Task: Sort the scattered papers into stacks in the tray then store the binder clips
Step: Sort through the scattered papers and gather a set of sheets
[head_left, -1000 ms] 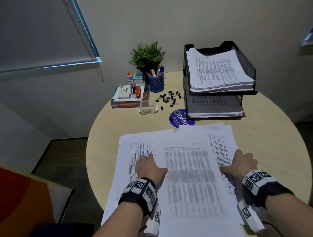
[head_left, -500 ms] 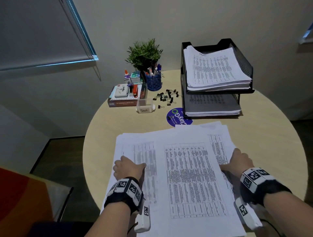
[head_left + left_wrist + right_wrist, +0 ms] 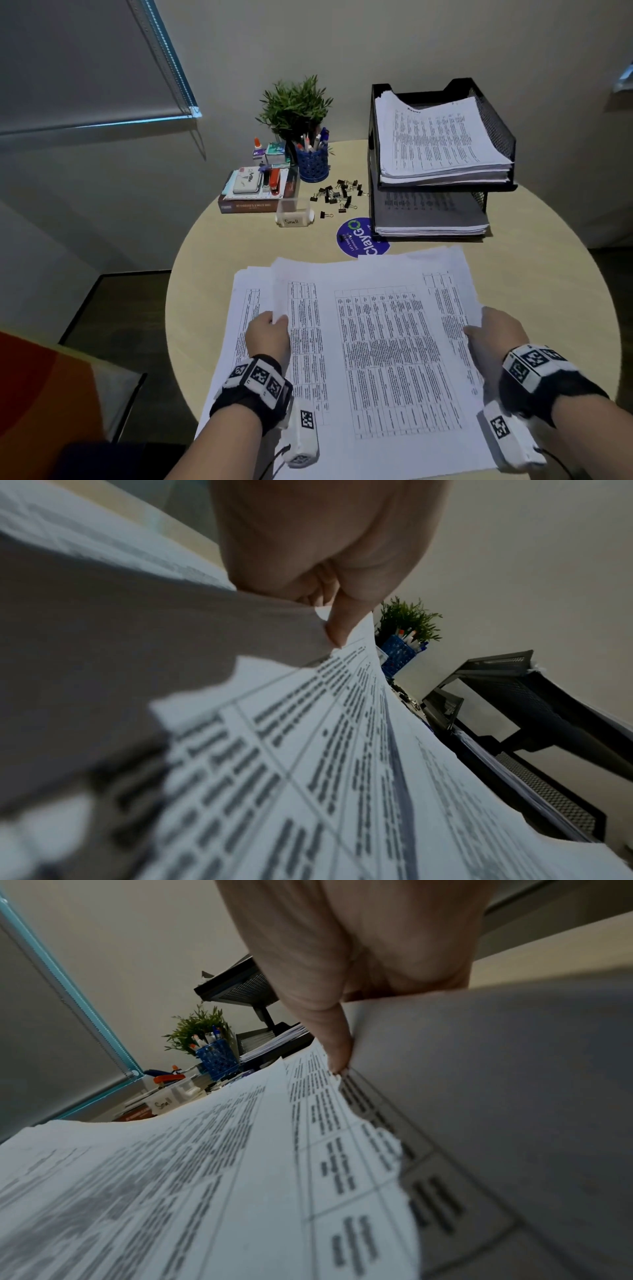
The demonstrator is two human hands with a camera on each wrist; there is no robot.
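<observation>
Printed sheets (image 3: 376,342) lie spread over the near half of the round table (image 3: 534,274). My left hand (image 3: 270,334) pinches the left edge of the upper sheets, which curls up off the sheets below (image 3: 246,308). In the left wrist view the thumb (image 3: 342,626) presses on that lifted paper (image 3: 308,777). My right hand (image 3: 493,334) grips the right edge, its thumb (image 3: 337,1045) on top of the papers (image 3: 205,1177). A black two-tier mesh tray (image 3: 496,137) at the back right holds a paper stack on each level. Several black binder clips (image 3: 337,197) lie scattered left of the tray.
A clear box labelled "Small" (image 3: 294,214) stands near the clips. Behind are a blue pen cup (image 3: 312,164), a potted plant (image 3: 294,102), a glue bottle (image 3: 257,149) and a book (image 3: 255,204) topped with stationery. A round blue sticker (image 3: 359,238) sits by the tray.
My left hand slid from the middle of the sheets out to their left edge and pinched it, lifting it. My right hand stayed at the right edge and now curls round it.
</observation>
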